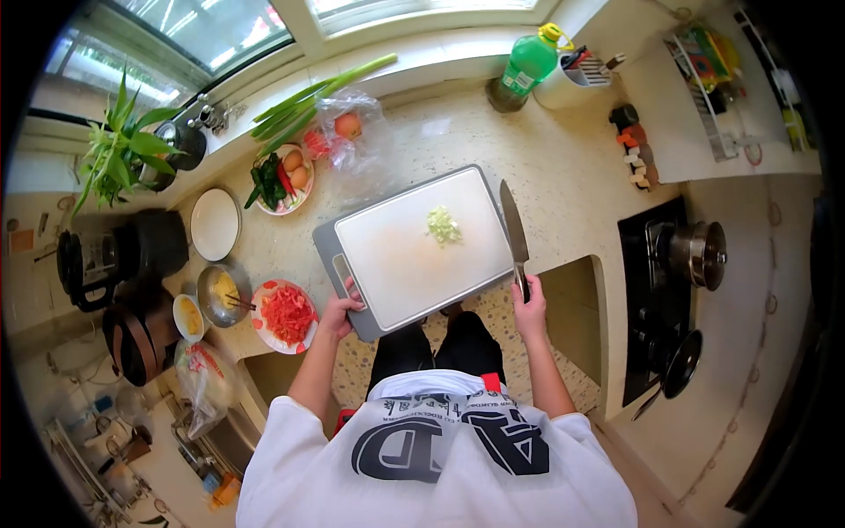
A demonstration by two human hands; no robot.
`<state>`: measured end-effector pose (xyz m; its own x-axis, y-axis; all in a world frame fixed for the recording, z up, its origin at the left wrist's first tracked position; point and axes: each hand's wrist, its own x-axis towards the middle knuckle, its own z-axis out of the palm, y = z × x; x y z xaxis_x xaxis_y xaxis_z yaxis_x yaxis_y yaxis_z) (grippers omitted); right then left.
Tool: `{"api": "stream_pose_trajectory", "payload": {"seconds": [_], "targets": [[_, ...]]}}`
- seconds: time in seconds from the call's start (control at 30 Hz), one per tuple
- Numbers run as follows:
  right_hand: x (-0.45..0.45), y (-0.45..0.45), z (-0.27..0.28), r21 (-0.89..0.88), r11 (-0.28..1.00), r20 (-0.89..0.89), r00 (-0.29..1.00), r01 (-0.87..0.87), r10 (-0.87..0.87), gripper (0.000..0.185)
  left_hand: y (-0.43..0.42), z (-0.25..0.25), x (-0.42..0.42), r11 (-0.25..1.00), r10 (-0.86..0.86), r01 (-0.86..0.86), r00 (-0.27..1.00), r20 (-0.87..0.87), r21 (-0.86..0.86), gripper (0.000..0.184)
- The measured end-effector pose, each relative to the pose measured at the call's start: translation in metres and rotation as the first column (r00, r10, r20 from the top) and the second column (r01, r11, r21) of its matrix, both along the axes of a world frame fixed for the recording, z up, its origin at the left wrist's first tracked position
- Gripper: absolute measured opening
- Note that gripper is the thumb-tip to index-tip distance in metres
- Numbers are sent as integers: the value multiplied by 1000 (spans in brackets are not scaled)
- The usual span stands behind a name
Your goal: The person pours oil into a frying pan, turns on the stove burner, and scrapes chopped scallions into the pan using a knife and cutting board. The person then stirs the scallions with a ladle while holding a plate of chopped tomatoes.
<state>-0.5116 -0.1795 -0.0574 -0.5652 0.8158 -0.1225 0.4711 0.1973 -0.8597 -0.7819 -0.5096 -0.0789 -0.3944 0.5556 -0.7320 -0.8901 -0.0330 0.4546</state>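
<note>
A white cutting board with a grey rim (405, 264) lies tilted over the counter's front edge. On its upper right part sits a small pile of chopped pale green pieces (444, 226). My left hand (338, 314) grips the board at its lower left corner, by the handle slot. To the right of the board, my right hand (530, 308) is closed around the dark handle of a large knife (513, 222), whose blade points away from me. A plate of chopped red tomato (288, 315) stands left of my left hand.
At the left are an empty white plate (216, 224), a metal bowl with chopsticks (216, 308) and a small bowl (188, 318). Behind are a vegetable-and-egg plate (283, 199), green onions (308, 99) and a green bottle (525, 70). A stove (651, 304) with pans stands right.
</note>
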Motion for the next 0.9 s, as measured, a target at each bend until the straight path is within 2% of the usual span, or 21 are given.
{"api": "stream_pose_trajectory", "payload": {"seconds": [0.17,0.23,0.27,0.37,0.4,0.5,0.67,0.77,0.83,0.9], "targets": [[21,-21,30,-8,999,92,995,50,-49,30,7,-5,-4,997,-40,37,998,41,74,88],[38,-32,36,-76,993,104,991,91,-83,31,15,13,-4,996,-71,70,997,28,50,87],[46,-37,40,-9,996,104,991,90,-89,31,20,22,-3,994,-85,83,996,29,67,86],[76,-52,47,-30,988,130,981,151,-146,30,31,35,2,983,-159,159,987,1,96,86],[84,-56,49,93,984,29,987,154,-158,30,42,54,8,987,-156,156,988,-1,45,84],[119,-64,66,54,973,10,974,225,-226,29,65,73,26,974,-218,216,976,15,72,80],[190,-77,101,163,901,-76,916,401,-394,31,102,99,82,937,-331,327,944,11,121,81],[237,-80,154,111,873,-47,880,474,-472,31,134,120,132,917,-385,383,923,-13,113,77],[280,-84,165,295,822,-73,869,488,-490,29,156,134,170,889,-429,426,903,-21,169,74],[322,-86,193,291,806,-98,854,516,-511,30,179,154,218,837,-493,483,870,-30,256,71]]}}
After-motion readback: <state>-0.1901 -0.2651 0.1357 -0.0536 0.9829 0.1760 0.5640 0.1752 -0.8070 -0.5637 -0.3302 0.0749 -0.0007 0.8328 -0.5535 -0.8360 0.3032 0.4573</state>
